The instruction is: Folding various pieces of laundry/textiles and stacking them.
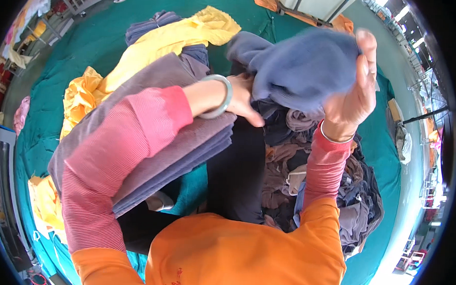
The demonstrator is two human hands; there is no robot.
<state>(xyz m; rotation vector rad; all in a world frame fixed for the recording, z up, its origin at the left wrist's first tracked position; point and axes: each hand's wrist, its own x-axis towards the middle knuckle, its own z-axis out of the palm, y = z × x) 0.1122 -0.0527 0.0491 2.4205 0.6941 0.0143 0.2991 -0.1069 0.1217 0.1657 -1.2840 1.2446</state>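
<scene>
A blue-grey piece of cloth (306,70), blurred, is spread between my hands over the heap. My right hand (352,86) is raised at its right edge, with fingers upright and the cloth against them. At the cloth's lower left is my left hand (244,99), thumb pointing right; its fingers are partly hidden by the fabric. Below my left forearm lies a stack of flat, folded grey-purple and dark blue cloths (175,152). A heap of crumpled dark and brown cloths (287,163) lies to the right of my black-trousered leg.
A green ground sheet (378,147) spreads beneath everything. Yellow cloth (156,45) lies across dark folded bundles (153,25) behind the stack. More yellow cloth (47,200) is at the left. A white container in a metal frame (312,6) stands at the top.
</scene>
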